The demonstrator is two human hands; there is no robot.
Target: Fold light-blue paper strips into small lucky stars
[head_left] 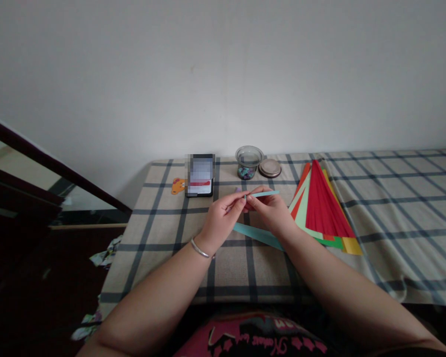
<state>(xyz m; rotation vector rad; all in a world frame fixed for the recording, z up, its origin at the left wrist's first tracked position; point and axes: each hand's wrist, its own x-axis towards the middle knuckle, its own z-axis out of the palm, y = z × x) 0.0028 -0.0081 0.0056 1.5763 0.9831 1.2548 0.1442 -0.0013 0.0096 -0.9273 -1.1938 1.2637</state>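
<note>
Thumbs and fingertips of both hands meet over the middle of the table. Pinched there is a narrow light-blue paper strip, whose free end sticks out to the right past my right hand. My left hand, with a silver bangle at its wrist, grips the strip's other end, where a small fold seems to be; the fingers partly hide it. Below the hands lies a wider light-blue strip, partly under my right forearm. A bit of purple paper shows just behind my left fingers.
A clear jar holding small coloured pieces stands at the back beside its round lid. A phone and an orange bear cutout are left of it. Fanned paper strips lie right on the checked tablecloth.
</note>
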